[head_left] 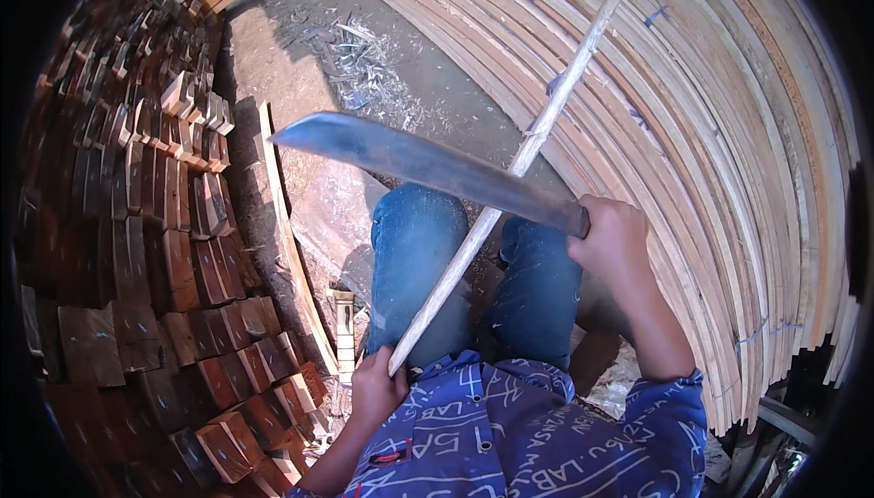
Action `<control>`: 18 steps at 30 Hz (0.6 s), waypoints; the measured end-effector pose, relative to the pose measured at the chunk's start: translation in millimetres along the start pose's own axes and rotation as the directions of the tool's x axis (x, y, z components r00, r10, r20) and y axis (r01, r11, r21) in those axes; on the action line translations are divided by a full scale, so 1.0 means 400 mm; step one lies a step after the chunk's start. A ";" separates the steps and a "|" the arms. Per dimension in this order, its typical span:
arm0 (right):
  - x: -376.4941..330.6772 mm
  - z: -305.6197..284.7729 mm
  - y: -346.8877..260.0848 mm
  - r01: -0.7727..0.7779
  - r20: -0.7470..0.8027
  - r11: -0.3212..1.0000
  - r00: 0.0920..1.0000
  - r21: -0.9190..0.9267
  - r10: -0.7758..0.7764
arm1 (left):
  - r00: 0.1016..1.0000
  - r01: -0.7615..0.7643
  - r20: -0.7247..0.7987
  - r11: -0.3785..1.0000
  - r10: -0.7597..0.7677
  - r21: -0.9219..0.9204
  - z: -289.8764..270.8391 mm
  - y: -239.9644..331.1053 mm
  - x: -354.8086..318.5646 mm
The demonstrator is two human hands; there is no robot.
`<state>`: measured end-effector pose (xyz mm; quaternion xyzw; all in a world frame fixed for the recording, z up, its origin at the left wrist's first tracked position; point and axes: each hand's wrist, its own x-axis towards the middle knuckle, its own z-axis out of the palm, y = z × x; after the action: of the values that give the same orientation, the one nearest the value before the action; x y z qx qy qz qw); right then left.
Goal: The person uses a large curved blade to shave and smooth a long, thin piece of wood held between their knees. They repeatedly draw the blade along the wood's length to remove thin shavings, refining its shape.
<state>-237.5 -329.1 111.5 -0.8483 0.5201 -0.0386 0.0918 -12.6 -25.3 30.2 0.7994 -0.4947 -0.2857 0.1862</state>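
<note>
My right hand (614, 238) is closed round the handle of a machete (410, 163), whose long, wide blade points to the left. Under the blade runs a long, pale wooden stick (455, 270), crossing it at a slant; whether the two touch I cannot tell. The near end of that stick is gripped by my left hand (378, 391), low beside my left hip. From there the stick slopes over my lap and reaches up to the far right, above the stacked boards. Its surface looks stripped and rough in places.
At the left rises a big stack of brown wood blocks (182, 270). Long pale boards (692, 134), tied with blue strips, fill the right. A thin lath (289, 243) lies along the block stack. Shavings (364, 66) are scattered on the ground ahead of my knees.
</note>
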 end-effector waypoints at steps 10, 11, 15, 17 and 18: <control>0.114 0.051 0.049 0.258 -0.195 0.966 0.946 -0.025 -0.258 | 0.997 -0.005 -0.074 1.000 0.003 -0.030 -0.002 0.010 0.009; 0.128 0.034 0.079 0.105 -0.213 0.991 0.969 -0.087 -0.121 | 0.997 0.011 -0.071 0.999 -0.013 -0.031 -0.003 0.008 0.004; 0.186 -0.093 0.204 -0.373 -0.288 0.926 0.882 0.055 0.372 | 0.999 0.008 -0.047 0.999 -0.009 -0.036 -0.007 0.003 0.020; 0.163 -0.089 0.240 -0.368 -0.284 0.929 0.888 0.035 0.363 | 1.000 0.005 -0.026 0.998 -0.007 -0.057 -0.021 0.015 0.038; 0.141 -0.073 0.226 -0.320 -0.268 0.946 0.908 0.052 0.322 | 1.000 0.006 -0.012 0.998 -0.006 -0.067 -0.024 0.019 0.043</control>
<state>-295.7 -422.5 120.8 -0.7375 0.6598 -0.1412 0.0271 -5.6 -44.0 37.3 0.7958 -0.4812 -0.2980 0.2152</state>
